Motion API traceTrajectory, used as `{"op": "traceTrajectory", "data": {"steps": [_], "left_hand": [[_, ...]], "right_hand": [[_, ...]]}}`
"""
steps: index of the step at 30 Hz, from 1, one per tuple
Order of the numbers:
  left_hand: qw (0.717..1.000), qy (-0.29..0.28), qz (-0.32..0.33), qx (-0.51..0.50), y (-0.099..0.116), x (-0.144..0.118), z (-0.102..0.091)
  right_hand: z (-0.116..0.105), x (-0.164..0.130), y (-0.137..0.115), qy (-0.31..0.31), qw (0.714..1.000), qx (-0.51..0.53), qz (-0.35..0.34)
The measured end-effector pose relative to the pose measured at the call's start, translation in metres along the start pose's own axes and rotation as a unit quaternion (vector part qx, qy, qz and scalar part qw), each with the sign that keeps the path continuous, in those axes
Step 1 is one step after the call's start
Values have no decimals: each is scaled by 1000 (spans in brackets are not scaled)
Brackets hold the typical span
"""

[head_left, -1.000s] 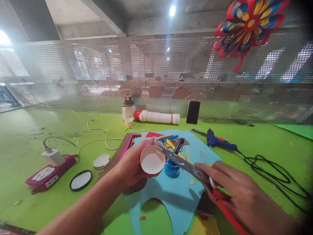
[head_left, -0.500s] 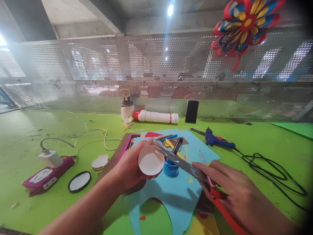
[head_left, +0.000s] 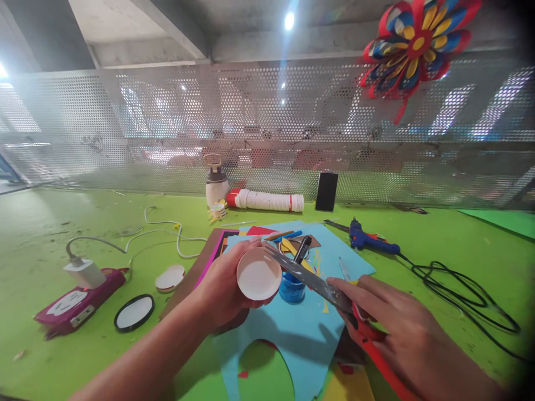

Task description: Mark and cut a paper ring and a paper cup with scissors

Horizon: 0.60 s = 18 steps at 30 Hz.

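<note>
My left hand [head_left: 223,287] holds a white paper cup [head_left: 259,274] with its round base turned toward me. My right hand [head_left: 401,328] grips red-handled scissors [head_left: 334,295]; the grey blades reach up and left, and their tip touches the cup's upper right rim. Both hands hover over a light blue paper sheet [head_left: 309,334] with curved cut-outs. A small blue pot [head_left: 291,287] holding a black marker [head_left: 303,249] stands just right of the cup.
On the green table: a magenta power strip [head_left: 77,303] with a white charger, a black-rimmed disc [head_left: 134,313], a white disc [head_left: 170,277], a stack of paper cups [head_left: 270,201] lying down, a bottle [head_left: 216,186], a phone [head_left: 326,191], a blue glue gun [head_left: 368,238] and black cable [head_left: 463,298]. A paper flower [head_left: 416,42] hangs on the mesh.
Both hands hold the same pose; the cup and scissors have barely shifted. The view has drifted slightly to the right.
</note>
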<state>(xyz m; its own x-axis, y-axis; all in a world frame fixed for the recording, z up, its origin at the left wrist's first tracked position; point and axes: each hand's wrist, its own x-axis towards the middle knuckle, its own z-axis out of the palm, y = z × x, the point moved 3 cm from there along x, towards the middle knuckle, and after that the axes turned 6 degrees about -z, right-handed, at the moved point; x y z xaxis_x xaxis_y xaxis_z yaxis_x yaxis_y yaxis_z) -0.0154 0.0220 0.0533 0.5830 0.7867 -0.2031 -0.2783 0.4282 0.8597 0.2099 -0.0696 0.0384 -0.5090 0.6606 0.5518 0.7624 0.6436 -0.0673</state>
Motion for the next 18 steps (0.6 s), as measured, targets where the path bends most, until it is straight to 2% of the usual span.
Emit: {"op": "traceTrajectory", "data": {"steps": [12, 18], "left_hand": [[1000, 3, 3, -10, -2, -1, 3], [999, 15, -27, -26, 0, -3, 4]], "right_hand": [[-1, 0, -3, 19, 1000, -19, -16], [0, -3, -1, 16, 1000, -17, -14]]}}
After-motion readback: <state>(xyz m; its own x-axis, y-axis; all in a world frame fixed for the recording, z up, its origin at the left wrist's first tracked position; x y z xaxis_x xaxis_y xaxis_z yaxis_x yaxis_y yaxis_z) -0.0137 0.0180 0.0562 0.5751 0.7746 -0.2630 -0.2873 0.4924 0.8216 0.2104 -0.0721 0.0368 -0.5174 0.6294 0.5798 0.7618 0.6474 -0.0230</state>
